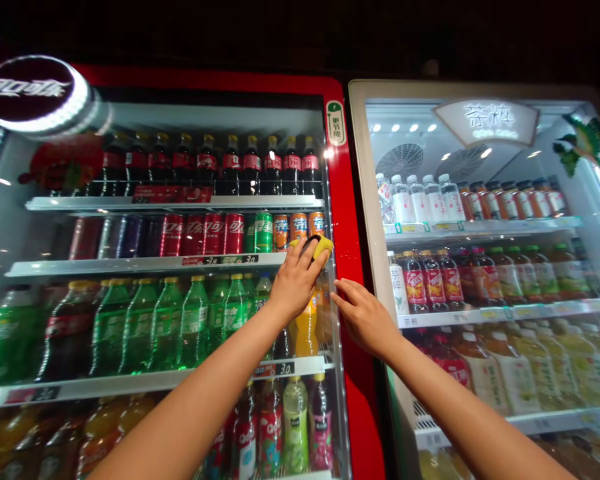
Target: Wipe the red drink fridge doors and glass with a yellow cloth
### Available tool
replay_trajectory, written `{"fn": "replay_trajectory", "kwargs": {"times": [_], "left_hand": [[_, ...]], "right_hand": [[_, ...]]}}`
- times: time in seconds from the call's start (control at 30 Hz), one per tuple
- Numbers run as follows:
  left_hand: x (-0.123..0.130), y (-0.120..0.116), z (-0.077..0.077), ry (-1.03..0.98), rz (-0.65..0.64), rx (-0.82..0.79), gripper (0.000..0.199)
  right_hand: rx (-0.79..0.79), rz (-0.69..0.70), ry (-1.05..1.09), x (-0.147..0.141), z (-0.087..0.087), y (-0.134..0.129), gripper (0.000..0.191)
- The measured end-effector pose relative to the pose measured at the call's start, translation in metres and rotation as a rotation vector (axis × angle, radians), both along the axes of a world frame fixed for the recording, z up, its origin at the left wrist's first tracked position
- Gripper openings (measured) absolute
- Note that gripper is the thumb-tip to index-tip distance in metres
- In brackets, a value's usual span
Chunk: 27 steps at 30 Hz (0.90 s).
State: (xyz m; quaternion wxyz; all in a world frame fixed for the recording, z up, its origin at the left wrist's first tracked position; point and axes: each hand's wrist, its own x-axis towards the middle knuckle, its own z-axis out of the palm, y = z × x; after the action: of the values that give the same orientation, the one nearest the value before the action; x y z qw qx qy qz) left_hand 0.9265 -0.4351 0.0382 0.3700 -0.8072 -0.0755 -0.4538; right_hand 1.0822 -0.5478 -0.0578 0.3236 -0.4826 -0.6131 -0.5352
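Note:
My left hand (296,280) is pressed toward the glass door of the red-framed drinks fridge (351,293), near its right edge. Under its fingers is a yellow cloth (322,247) with a dark part; the cloth is partly covered by the hand. My right hand (367,317) is in front of the fridge's red right frame, its fingers stretched toward the door's edge with nothing held. Whether those fingertips touch the frame, I cannot tell. Behind the glass near my left hand stand orange cans (299,225) and an orange drink bottle (307,328).
Shelves of cola bottles (207,160), red cans (214,233) and green bottles (194,327) fill the red fridge. A round lit sign (27,93) sticks out at upper left. A second, pale-framed fridge (367,173) with tea bottles stands close on the right.

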Motion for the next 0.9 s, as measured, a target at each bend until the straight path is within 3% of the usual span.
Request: {"fn": "replay_trajectory", "kwargs": {"times": [0.07, 0.17, 0.23, 0.3, 0.43, 0.5, 0.57, 0.7, 0.77, 0.83, 0.9], "left_hand": [[0.01, -0.005, 0.012, -0.028, 0.005, -0.019, 0.061], [0.032, -0.014, 0.049, -0.094, 0.008, -0.068, 0.062], [0.042, -0.018, 0.065, -0.136, 0.012, -0.099, 0.063], [0.043, -0.018, 0.058, -0.155, 0.001, -0.108, 0.064], [0.025, -0.014, -0.001, -0.149, -0.023, -0.071, 0.068], [0.021, -0.013, -0.02, -0.144, -0.018, -0.064, 0.071], [0.026, -0.015, -0.013, -0.149, -0.021, -0.068, 0.071], [0.054, -0.025, 0.054, -0.216, -0.018, -0.118, 0.062], [0.064, -0.03, 0.078, -0.252, -0.013, -0.149, 0.06], [0.064, -0.031, 0.076, -0.252, -0.025, -0.167, 0.063], [0.052, -0.028, 0.052, -0.212, -0.046, -0.172, 0.073]], "right_hand": [[0.004, -0.002, 0.002, 0.001, 0.003, -0.001, 0.042], [0.008, 0.002, -0.009, 0.002, 0.009, -0.003, 0.037], [0.01, 0.012, -0.011, 0.003, 0.013, -0.005, 0.036], [0.013, 0.029, 0.005, 0.005, 0.013, -0.009, 0.038], [0.043, 0.085, 0.055, 0.01, 0.012, -0.019, 0.037], [0.058, 0.12, 0.073, 0.013, 0.014, -0.023, 0.037], [0.063, 0.159, 0.095, 0.016, 0.022, -0.025, 0.039], [0.08, 0.225, 0.174, 0.021, 0.049, -0.026, 0.043], [0.113, 0.267, 0.231, 0.022, 0.062, -0.025, 0.041], [0.153, 0.325, 0.289, 0.022, 0.069, -0.024, 0.038], [0.174, 0.384, 0.33, 0.019, 0.069, -0.024, 0.036]]}}
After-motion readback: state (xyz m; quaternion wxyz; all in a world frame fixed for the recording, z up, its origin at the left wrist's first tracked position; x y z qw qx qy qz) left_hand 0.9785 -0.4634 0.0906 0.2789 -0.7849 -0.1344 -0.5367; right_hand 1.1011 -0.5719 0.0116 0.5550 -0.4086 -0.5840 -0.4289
